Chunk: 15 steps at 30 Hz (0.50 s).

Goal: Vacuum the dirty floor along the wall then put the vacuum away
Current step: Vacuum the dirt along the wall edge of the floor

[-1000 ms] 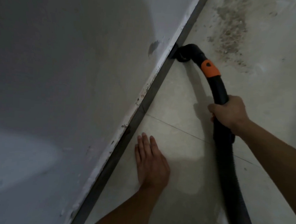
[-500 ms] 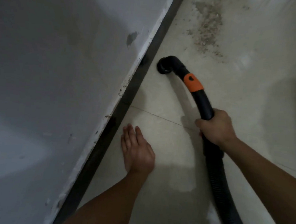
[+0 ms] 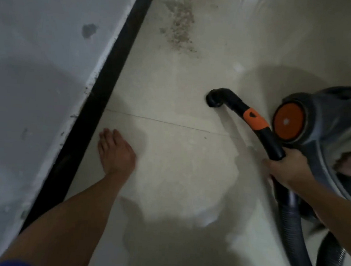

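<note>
Peering right, caught only a blurred part of the vacuum body (image 3: 334, 113), cropped by the edge; lost the hose (image 3: 290, 228) at the bottom edge. Laid left hand (image 3: 117, 152) flat on the floor (image 3: 179, 153) beside the black skirting (image 3: 102, 99), fingers straight. Kept right hand (image 3: 287, 168) curled round the hose handle (image 3: 271, 138). Drew the nozzle (image 3: 213, 99) farther from the skirting since half a second earlier, dirt patch (image 3: 181, 26) well beyond.

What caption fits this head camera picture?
Right hand grips the hose, nozzle down; left hand rests flat on the floor by the wall; dirt patch ahead.
</note>
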Each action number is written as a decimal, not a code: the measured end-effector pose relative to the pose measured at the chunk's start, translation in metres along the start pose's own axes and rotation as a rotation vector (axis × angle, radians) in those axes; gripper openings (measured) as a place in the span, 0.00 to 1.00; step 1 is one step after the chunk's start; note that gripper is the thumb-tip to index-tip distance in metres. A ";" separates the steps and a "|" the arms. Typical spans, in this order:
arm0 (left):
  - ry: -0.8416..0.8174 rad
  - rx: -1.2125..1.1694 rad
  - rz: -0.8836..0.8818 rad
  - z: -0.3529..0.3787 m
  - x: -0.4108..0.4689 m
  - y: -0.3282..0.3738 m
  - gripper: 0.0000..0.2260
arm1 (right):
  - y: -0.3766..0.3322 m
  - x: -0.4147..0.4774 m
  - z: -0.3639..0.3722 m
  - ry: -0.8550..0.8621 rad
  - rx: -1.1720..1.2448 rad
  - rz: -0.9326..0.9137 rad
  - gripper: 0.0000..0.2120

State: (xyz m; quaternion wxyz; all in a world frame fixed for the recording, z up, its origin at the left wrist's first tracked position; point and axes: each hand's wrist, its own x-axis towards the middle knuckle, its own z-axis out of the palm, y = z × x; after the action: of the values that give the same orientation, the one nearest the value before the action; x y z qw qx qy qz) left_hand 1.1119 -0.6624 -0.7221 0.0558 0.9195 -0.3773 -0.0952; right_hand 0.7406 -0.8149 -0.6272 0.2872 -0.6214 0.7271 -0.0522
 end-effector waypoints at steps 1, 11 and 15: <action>-0.056 0.024 0.009 -0.005 -0.002 0.001 0.26 | 0.003 -0.006 -0.004 -0.007 0.008 0.035 0.09; -0.731 -0.078 0.092 -0.090 -0.124 0.038 0.16 | 0.030 -0.141 -0.049 -0.190 0.013 0.239 0.08; -0.728 -0.096 0.097 -0.129 -0.166 0.044 0.12 | 0.009 -0.173 -0.065 -0.365 -0.072 0.185 0.08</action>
State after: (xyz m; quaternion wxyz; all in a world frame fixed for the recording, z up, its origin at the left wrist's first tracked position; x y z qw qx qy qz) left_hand 0.9942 -0.5729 -0.5666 -0.0343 0.8028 -0.4108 -0.4308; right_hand 0.7118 -0.6695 -0.5162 0.3955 -0.5609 0.7183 0.1139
